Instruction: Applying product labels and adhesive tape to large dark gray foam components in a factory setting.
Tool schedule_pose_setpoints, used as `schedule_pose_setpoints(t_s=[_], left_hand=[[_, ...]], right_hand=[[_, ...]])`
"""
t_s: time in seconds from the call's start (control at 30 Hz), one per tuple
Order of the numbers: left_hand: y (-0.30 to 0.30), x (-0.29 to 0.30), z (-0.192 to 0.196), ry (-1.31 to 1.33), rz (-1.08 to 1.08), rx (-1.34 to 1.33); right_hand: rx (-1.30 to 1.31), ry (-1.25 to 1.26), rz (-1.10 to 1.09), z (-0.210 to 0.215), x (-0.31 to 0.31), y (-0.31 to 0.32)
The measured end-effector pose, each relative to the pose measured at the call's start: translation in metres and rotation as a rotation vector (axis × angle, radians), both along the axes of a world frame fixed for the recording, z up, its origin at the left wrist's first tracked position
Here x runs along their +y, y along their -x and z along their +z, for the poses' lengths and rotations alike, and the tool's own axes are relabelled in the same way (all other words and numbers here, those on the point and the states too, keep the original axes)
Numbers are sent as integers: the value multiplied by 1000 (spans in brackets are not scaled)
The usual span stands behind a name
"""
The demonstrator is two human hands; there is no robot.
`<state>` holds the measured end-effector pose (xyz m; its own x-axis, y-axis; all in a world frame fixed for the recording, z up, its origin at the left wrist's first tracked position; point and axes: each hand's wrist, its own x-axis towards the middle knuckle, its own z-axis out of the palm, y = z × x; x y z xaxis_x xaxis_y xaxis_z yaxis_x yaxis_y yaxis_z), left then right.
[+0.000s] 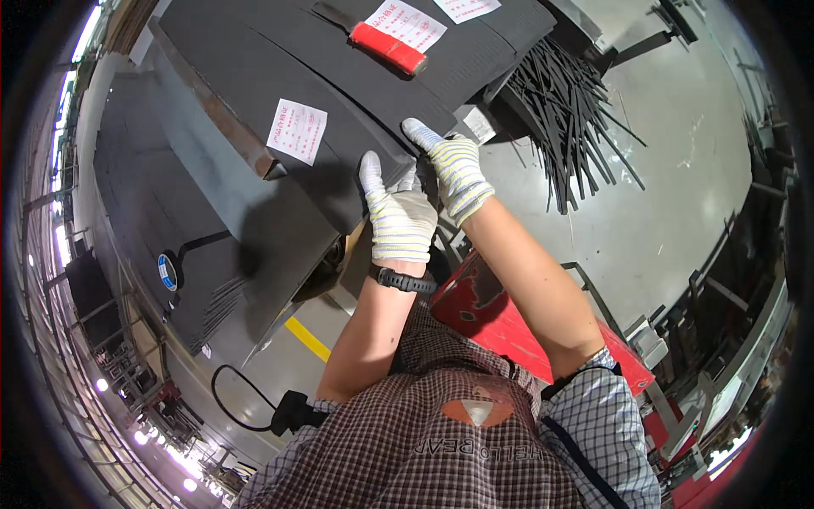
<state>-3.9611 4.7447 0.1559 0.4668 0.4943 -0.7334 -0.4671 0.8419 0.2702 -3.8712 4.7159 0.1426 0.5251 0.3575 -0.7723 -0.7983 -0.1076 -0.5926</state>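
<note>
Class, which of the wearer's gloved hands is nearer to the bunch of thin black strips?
Right. The right hand is just to the left of the black strips; the left hand is farther left, on the far side of the right hand from them.

I see a blue-centred roll (pixel 168 272) on my left, a yellow stripe (pixel 307 339), and black strips (pixel 566 114) fanned out on my right.

Left forearm (pixel 369 331) points to 1 o'clock, right forearm (pixel 532 276) to 11. Gloved left hand (pixel 403 222) and right hand (pixel 459 174) nearly meet, curled.
</note>
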Motion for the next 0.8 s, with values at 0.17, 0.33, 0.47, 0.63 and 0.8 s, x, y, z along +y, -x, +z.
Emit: schedule_pose_setpoints(t_s=[0.17,0.33,0.47,0.63,0.8], left_hand=[[11,-1,-9,37,-139,79],[69,-22,8,-89,-242,144],[97,0,11,-234,-6,295],[83,17,-4,46,60,173],[115,12,-46,26,-43,-32]], right_hand=[[-56,-129,-32,3,-3,7],[-90,-22,153,-4,-31,14],[125,-63,87,8,-19,39],[168,-156,-5,6,-5,42],[178,-147,26,22,-12,50]])
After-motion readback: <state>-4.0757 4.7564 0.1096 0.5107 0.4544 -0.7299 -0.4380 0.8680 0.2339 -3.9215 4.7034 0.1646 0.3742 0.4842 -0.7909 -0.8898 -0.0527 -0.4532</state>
